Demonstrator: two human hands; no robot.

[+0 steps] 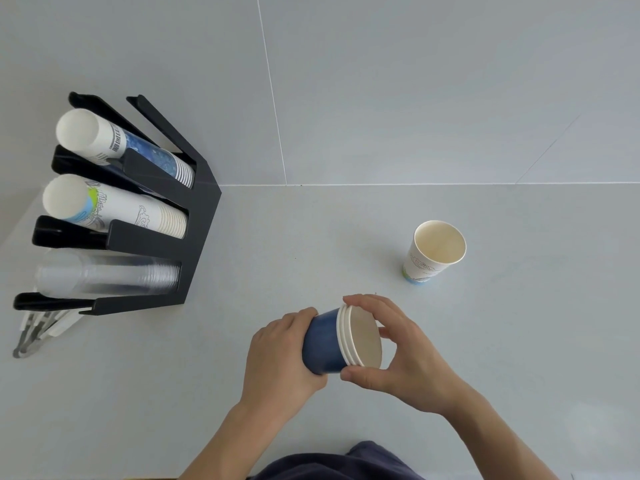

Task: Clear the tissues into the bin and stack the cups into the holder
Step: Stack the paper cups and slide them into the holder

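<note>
**Over the grey table, both hands grip a nest of blue cups**

Down at the near edge, the left hand (277, 355) wraps around the base end of a short stack of blue paper cups (323, 342), fingers curled tight over the blue wall. The right hand (398, 355) closes on the other end, thumb below and fingertips above, pinching the white rims; three or so rims show, nested close. The stack lies tipped on its side in the air, mouth turned toward the right hand.

Off to the right, well apart from the hands, a single white paper cup (434, 252) stands upright and open on the grey table (346, 237), with green and blue print low on its wall.

At the far left sits the black cup holder (194, 216), three slots side by side. Its far slot carries a blue-patterned cup stack (128, 147), its middle slot a white printed stack (114, 206), its near slot clear plastic cups (107, 275). Just beside the holder's near end lie metal tongs (33, 332).
</note>
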